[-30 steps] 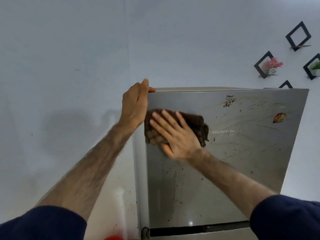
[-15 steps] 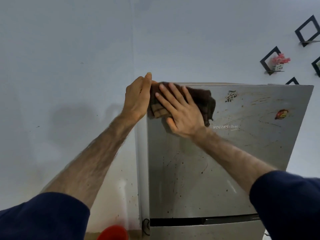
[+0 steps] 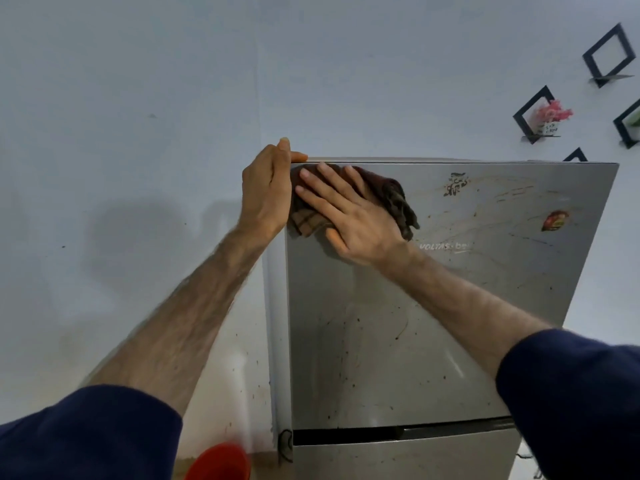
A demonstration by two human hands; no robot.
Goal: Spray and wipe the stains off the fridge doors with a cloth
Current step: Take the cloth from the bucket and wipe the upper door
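Note:
A silver fridge's upper door (image 3: 398, 341) fills the right half of the head view, speckled with dark spots and streaks. A brown cloth (image 3: 394, 202) lies flat against its top left corner. My right hand (image 3: 349, 216) presses on the cloth with spread fingers. My left hand (image 3: 268, 188) grips the fridge's top left corner, thumb over the top edge. A dark sticker (image 3: 456, 185) and a red sticker (image 3: 554, 221) sit on the door's upper right. The lower door (image 3: 398, 459) starts below a dark gap. No spray bottle shows.
A pale wall (image 3: 138, 133) stands left of and behind the fridge, spattered low down. Black diamond wall shelves (image 3: 535, 116) hang at the upper right, one with pink flowers. A red round object (image 3: 221, 462) sits on the floor at the bottom edge.
My right hand slid the cloth up from the mid-left of the door to its top left corner. My left hand kept its grip on the corner.

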